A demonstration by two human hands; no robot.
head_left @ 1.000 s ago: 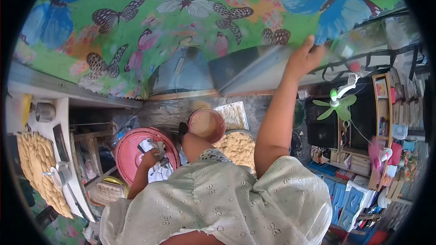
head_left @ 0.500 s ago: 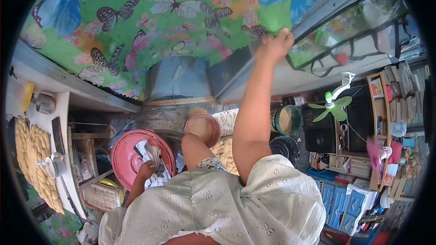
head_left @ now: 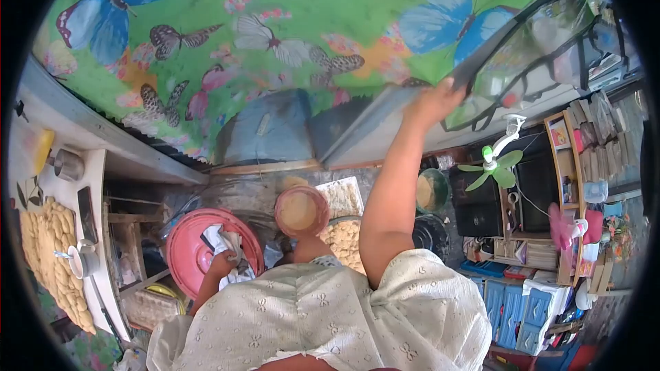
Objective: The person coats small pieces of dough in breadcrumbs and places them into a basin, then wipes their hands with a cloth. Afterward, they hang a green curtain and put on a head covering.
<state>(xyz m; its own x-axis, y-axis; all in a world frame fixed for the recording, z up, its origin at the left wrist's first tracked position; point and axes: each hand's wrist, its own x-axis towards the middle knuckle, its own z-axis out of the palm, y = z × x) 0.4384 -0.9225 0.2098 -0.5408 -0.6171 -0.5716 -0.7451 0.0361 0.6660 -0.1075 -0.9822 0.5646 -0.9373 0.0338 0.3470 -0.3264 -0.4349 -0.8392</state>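
Observation:
My right hand (head_left: 434,104), slightly blurred, is stretched up and out at the top right. Its fingers are curled on the lower edge of a green cloth with printed butterflies (head_left: 385,24), beside a grey frame edge. Lower left, my left hand (head_left: 223,261) grips a white cloth with dark patches (head_left: 237,273) over a round red lid (head_left: 184,251). Near my knees are a pink bucket (head_left: 301,210) with tan contents and a container of lumpy tan pieces (head_left: 342,240).
At left, a white table (head_left: 102,261) bears tan dough-like pieces (head_left: 51,254), a metal cup (head_left: 67,165) and a white mug (head_left: 84,262). At right are a green fan (head_left: 496,167), a green bucket (head_left: 432,190), a shelf (head_left: 567,158) and blue crates (head_left: 512,309).
My right hand has moved down and right in view, and the butterfly cloth has shifted right and down. My left hand stays over the red lid with the white cloth.

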